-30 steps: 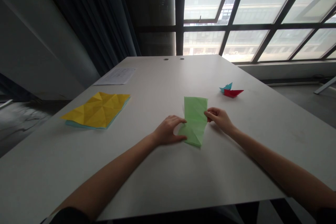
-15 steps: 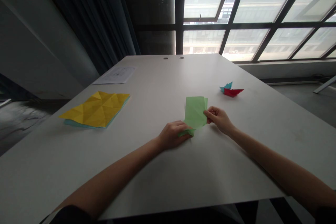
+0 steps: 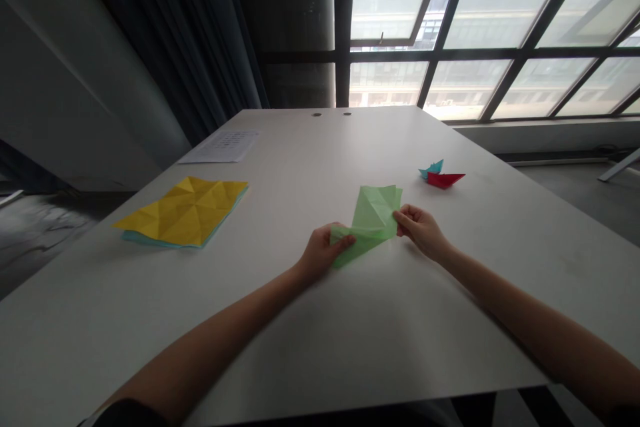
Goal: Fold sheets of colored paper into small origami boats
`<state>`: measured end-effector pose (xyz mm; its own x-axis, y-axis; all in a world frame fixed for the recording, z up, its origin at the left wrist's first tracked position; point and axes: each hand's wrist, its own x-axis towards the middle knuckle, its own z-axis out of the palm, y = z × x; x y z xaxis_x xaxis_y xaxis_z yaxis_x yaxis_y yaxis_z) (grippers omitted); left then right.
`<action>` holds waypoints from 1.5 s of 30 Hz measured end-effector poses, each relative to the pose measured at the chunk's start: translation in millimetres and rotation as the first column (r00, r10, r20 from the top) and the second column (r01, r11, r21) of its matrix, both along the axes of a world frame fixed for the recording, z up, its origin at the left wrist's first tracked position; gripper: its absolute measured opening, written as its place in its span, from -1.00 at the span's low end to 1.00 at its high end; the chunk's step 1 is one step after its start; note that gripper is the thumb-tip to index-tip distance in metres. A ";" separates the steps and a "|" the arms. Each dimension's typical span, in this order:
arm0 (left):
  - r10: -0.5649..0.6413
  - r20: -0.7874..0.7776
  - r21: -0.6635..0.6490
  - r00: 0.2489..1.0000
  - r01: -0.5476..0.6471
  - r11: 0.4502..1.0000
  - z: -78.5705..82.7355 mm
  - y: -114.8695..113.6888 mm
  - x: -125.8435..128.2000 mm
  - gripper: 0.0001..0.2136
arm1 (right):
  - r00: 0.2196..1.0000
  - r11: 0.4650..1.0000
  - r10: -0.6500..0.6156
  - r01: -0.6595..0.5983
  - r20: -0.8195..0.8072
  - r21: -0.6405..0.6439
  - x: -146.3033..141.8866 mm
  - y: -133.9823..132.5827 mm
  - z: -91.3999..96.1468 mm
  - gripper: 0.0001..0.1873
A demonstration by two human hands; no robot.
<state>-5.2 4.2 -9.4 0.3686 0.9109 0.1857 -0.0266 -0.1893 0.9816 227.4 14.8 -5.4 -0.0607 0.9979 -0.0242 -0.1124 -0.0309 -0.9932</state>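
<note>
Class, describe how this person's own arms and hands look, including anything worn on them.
The left hand and right hand are bare, without gloves. Both forearms are uncovered, with no watch or bracelet visible. Dark, plain-looking sleeves show near the elbows at the picture's edge.

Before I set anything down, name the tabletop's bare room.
Bare white tabletop lies between the creased yellow paper sheet and the left hand, and beyond the folded green paper. Crowded: between left hand and right hand, and where the red paper boat sits by the blue paper boat.
</note>
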 end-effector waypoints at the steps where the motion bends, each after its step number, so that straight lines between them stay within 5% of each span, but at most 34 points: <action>1: 0.031 0.016 -0.049 0.999 -0.031 0.998 -0.1 0.3 -0.4 -0.69 | 1.000 1.000 -0.007 0.007 0.013 0.006 1.0 0.5 -0.2 -0.67; 6: 0.130 0.023 -0.090 0.991 -0.128 0.988 3.7 10.4 -9.2 -0.73 | 0.977 0.994 -0.101 0.092 0.187 0.056 13.4 6.8 -2.6 -0.65; 10: 0.170 -0.243 0.043 0.955 -0.164 0.986 4.7 26.2 -21.5 -0.77 | 0.880 0.972 -0.222 0.163 0.420 0.172 34.4 17.5 -8.9 -0.64; 14: 0.332 -0.544 0.244 0.771 -0.234 0.941 4.0 39.7 -32.4 -0.76 | 0.740 0.967 -0.249 0.157 0.625 0.200 52.2 24.9 -13.3 -0.68; 18: 0.343 -0.691 0.349 0.637 -0.121 0.929 5.8 49.1 -41.5 -0.72 | 0.600 0.987 -0.139 0.020 0.788 0.159 57.4 25.9 -12.4 -0.74; 24: 0.130 -0.774 0.299 0.619 0.178 0.937 3.4 62.9 -55.4 -0.72 | 0.650 0.988 -0.127 0.014 0.750 0.155 59.4 27.0 -15.0 -0.49; 30: 0.150 -0.745 0.328 0.650 0.162 0.930 -0.1 71.2 -65.5 -0.71 | 0.737 0.979 0.096 -0.193 0.669 0.072 54.9 23.0 -12.3 -0.51; 38: 0.165 -0.695 0.360 0.700 0.140 0.922 1.4 76.5 -76.5 -0.80 | 0.552 0.951 -0.027 -0.243 0.834 0.191 59.5 24.5 -13.8 -0.81; 45: 0.208 -0.675 0.447 0.708 0.168 0.879 -3.1 80.6 -82.4 -0.70 | 0.519 0.911 -0.138 -0.267 0.843 0.314 64.0 26.6 -15.0 -0.82</action>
